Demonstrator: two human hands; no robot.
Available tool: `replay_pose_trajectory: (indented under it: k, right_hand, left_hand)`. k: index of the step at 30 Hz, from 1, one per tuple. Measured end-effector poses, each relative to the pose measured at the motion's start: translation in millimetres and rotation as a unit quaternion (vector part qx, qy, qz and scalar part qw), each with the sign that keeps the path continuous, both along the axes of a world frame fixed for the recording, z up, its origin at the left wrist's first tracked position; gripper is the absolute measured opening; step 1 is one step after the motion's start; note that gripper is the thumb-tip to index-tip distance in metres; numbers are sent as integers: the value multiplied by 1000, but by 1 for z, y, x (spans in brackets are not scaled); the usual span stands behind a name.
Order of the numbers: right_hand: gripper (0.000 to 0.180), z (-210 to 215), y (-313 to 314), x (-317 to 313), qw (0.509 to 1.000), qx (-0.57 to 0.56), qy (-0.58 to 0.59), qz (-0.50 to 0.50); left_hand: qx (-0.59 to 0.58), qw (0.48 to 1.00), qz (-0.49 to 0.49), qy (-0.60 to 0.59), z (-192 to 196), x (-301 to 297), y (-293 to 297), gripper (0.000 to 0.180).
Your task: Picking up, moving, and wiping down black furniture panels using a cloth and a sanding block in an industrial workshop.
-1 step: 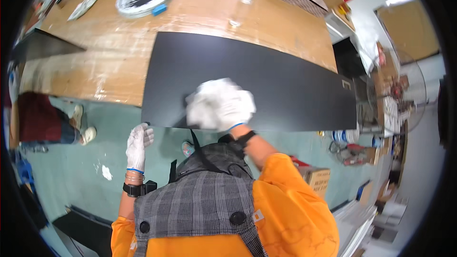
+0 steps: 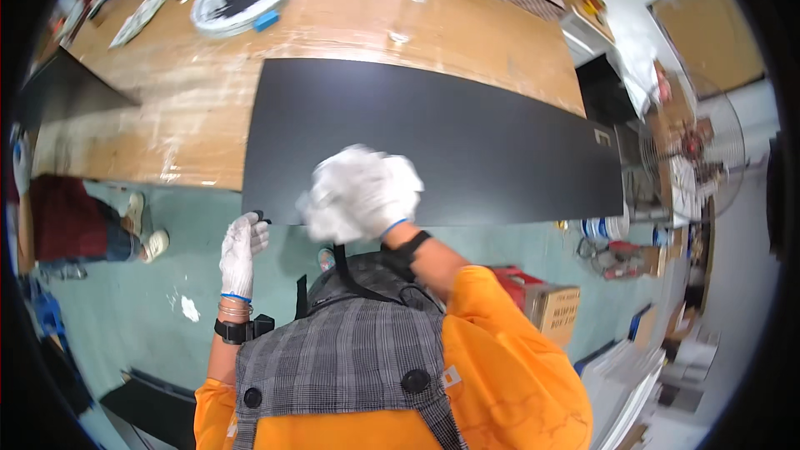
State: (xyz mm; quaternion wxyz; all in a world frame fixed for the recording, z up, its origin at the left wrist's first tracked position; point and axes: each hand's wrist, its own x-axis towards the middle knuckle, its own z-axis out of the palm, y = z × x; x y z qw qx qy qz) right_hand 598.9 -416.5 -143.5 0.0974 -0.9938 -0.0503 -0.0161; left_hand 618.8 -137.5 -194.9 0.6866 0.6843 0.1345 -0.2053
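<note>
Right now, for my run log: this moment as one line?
left hand: pinching black sheet corner | right hand: on sheet's near edge | sheet: flat on wooden table

A brown cardboard box (image 2: 557, 310) sits on the floor.

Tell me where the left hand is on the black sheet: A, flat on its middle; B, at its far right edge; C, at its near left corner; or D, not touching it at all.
C: the gloved left hand grips the black sheet at its near left corner, which overhangs the table, while the right hand rests further along the near edge.
</note>
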Motion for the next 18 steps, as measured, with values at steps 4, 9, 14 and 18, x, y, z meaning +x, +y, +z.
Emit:
replay_pose_trajectory:
  k: [4, 9, 14, 18]
  right_hand:
    - [37, 48, -25, -15, 972, 39, 221, -75]
    - [48, -22, -202, -133, 833, 67, 146, -530]
    - [38, -61, -248, -169, 766, -34, -81, -636]
    - [26, 39, -137, -50, 947, -60, 156, -274]
  left_hand:
    - [2, 997, -75, -28, 15, 17, -29, 43]
    - [16, 993, -114, -35, 10, 25, -35, 41]
    - [14, 988, -153, -29, 10, 22, -56, 42]
    - [47, 990, -132, -28, 13, 21, -55, 47]
